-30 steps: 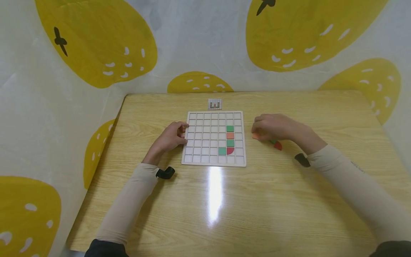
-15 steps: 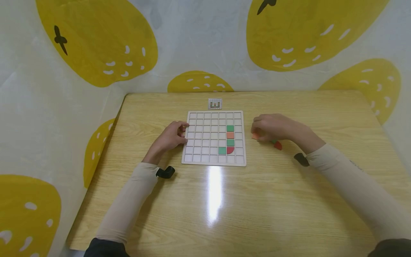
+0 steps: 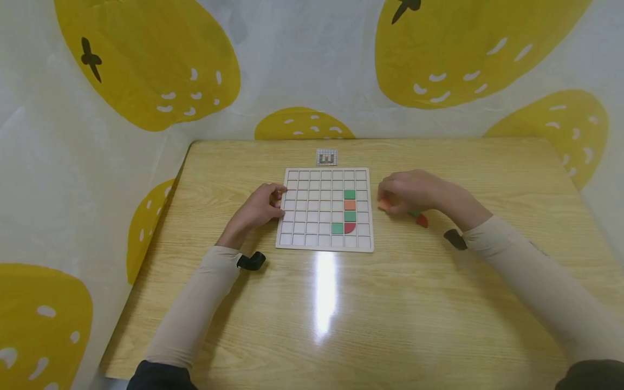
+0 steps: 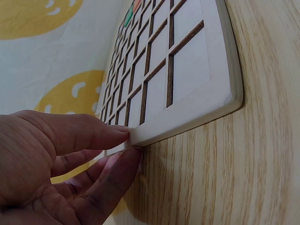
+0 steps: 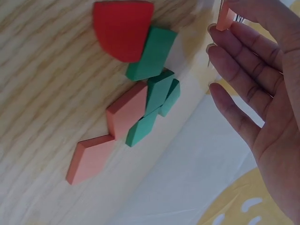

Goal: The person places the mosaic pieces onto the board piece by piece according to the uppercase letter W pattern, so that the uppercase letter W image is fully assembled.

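Observation:
A white grid board [image 3: 313, 196] lies flat on the table. My left hand [image 3: 260, 207] holds its left edge, thumb and finger meeting at the rim in the left wrist view. Green squares, an orange square [image 3: 349, 205] and a red quarter-round tile [image 3: 349, 228] sit in cells on the board's right side. To the right of the board, my right hand [image 3: 411, 190] pinches an orange tile [image 5: 225, 18] between thumb and fingers, low over the table. Under that hand, the right wrist view has loose tiles: a red rounded one [image 5: 123, 30], several green ones [image 5: 152, 54] and orange ones [image 5: 127, 111].
A small pattern card [image 3: 326, 157] with an E-like figure lies just behind the board. The wooden table [image 3: 390, 303] ends at a lemon-printed cloth [image 3: 302, 59] at the back and left. Black straps stick out at both wrists.
My right hand has shifted slightly left toward the board, carrying the orange tile along. The left hand and the board have stayed in place.

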Demonstrator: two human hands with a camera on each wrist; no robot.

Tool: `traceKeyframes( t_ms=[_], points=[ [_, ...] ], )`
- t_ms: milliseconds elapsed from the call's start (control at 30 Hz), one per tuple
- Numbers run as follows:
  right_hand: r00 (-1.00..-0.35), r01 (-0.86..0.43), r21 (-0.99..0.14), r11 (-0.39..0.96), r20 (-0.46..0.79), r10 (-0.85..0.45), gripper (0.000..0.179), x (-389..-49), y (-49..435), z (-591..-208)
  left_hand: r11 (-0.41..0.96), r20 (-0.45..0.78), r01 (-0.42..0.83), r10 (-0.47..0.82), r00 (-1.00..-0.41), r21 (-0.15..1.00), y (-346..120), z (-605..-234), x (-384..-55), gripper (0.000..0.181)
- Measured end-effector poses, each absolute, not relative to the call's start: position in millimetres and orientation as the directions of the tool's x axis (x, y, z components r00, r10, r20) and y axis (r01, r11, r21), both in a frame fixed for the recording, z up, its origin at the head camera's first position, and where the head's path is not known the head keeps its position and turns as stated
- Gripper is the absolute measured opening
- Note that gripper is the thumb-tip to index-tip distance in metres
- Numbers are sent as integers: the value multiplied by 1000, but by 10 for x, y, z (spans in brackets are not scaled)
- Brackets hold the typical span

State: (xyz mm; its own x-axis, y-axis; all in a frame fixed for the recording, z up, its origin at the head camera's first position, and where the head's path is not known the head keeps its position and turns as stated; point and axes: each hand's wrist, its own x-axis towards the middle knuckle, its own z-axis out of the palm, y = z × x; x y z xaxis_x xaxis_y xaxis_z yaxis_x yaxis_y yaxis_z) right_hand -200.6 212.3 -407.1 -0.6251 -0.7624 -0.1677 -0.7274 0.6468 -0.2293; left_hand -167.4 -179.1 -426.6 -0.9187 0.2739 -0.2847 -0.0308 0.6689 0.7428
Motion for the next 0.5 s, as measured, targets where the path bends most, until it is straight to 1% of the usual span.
traceKeyframes(
  t_ms=[167, 500],
  points=[
    [-621, -730, -235, 642, -164, -766, 12, -2013, 2094, -4055, 666, -277, -26, 274, -921, 745, -1794, -4282, -1680, 60],
    [-583, -764, -252, 593, -123, -803, 12, -2004, 1977, -3982, 661, -277, -27, 276, -920, 750, -1793, -4280, -1685, 59]
  ],
)
